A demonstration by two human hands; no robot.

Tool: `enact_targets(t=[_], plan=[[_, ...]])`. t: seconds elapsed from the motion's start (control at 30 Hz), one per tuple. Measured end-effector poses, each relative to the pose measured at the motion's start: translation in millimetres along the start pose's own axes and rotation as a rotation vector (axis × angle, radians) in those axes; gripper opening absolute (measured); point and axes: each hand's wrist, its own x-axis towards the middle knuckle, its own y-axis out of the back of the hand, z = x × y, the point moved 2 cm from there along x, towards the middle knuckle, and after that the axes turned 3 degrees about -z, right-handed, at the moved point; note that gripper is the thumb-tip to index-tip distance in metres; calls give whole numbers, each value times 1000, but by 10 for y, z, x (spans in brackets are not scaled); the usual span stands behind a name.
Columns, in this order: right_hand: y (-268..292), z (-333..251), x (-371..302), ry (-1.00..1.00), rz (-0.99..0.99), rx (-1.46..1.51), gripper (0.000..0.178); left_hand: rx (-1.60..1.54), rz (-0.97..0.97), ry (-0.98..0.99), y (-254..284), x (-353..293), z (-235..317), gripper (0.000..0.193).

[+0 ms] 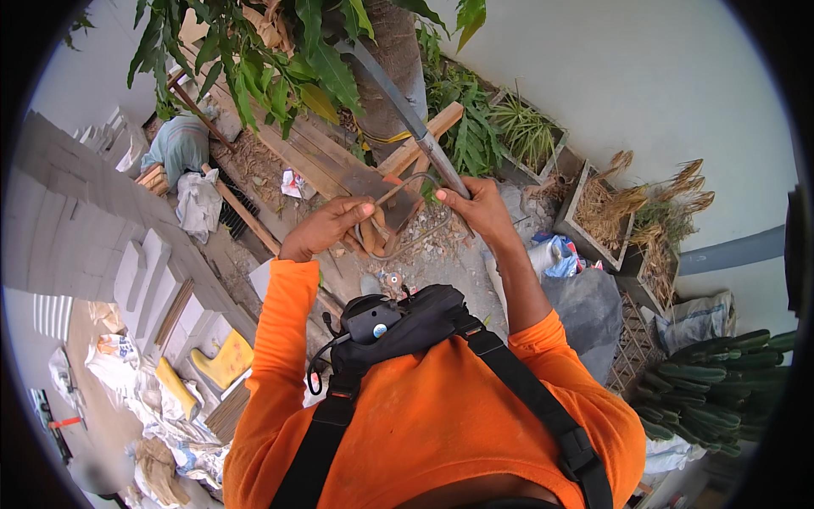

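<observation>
My left hand (339, 222) is closed, its thumb and fingers pinching a thin brown cord or wire (424, 237) that bends in a loop between my hands. Whether it is rope or metal I cannot tell. Closed around the lower part of a long grey metal pole (392, 96) is my right hand (482, 209). The pole slants up and away to the left, its far end hidden among leaves. One side of the loop passes close to the pole beside my right thumb.
A tree trunk (392, 64) rises ahead, with leafy branches (254, 68) overhead. Wooden planks (318, 157) lie left of it. Planter boxes (598, 216) line the right wall; a cactus (708, 390) stands nearer. Yellow boots (225, 360) and sacks are at left.
</observation>
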Motion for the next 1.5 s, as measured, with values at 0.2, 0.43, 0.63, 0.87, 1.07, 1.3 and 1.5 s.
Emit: enact_targets(t=[0.2, 0.43, 0.63, 0.87, 1.07, 1.3, 1.5], plan=[[150, -88, -366, 56, -55, 91, 40, -426, 243, -91, -266, 102, -411, 56], [38, 415, -614, -248, -248, 522, 33, -757, 99, -319, -907, -68, -92, 64], [-69, 763, -721, -494, -349, 956, 32, 443, 175, -86, -908, -216, -524, 61], [-235, 1155, -858, -523, -207, 1084, 38, 214, 516, -70, -922, -4, -1051, 64], [-419, 1116, -844, -275, -112, 652, 49, -3, 410, 102, -426, 136, -897, 63], [-974, 818, -375, -120, 184, 35, 39, -78, 207, 183, 123, 452, -964, 56], [-1350, 717, -249, -283, 147, 73, 35, -192, 108, 249, 467, 588, -1139, 50]])
